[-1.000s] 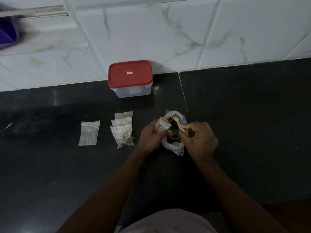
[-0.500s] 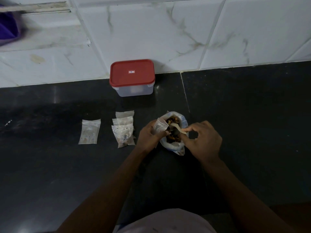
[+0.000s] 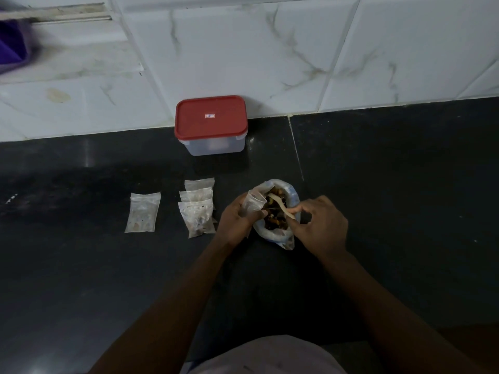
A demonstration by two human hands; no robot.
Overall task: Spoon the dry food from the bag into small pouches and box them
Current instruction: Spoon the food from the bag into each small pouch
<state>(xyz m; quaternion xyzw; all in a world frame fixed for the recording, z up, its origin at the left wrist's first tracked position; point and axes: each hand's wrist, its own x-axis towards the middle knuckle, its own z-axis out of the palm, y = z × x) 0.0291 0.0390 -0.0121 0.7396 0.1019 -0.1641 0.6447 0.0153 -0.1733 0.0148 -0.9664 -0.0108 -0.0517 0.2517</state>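
An open plastic bag (image 3: 275,234) of dark dry food stands on the black counter (image 3: 391,184). My left hand (image 3: 237,221) grips a small clear pouch (image 3: 252,202) held open at the bag's left rim. My right hand (image 3: 320,225) pinches the handle of a pale spoon (image 3: 279,205), whose bowl points into the bag toward the pouch. Three filled pouches (image 3: 198,209) lie overlapped to the left, and one more pouch (image 3: 143,211) lies further left. A clear box with a red lid (image 3: 210,117) stands shut against the wall.
A white marble-tiled wall (image 3: 270,49) rises behind the counter. Something purple (image 3: 12,44) hangs at the top left. A seam (image 3: 295,149) runs across the counter behind the bag. My pale clothing (image 3: 267,354) shows at the bottom edge.
The spoon has shifted within the bag toward the held pouch. Both hands stay at the bag; the view has tilted slightly.
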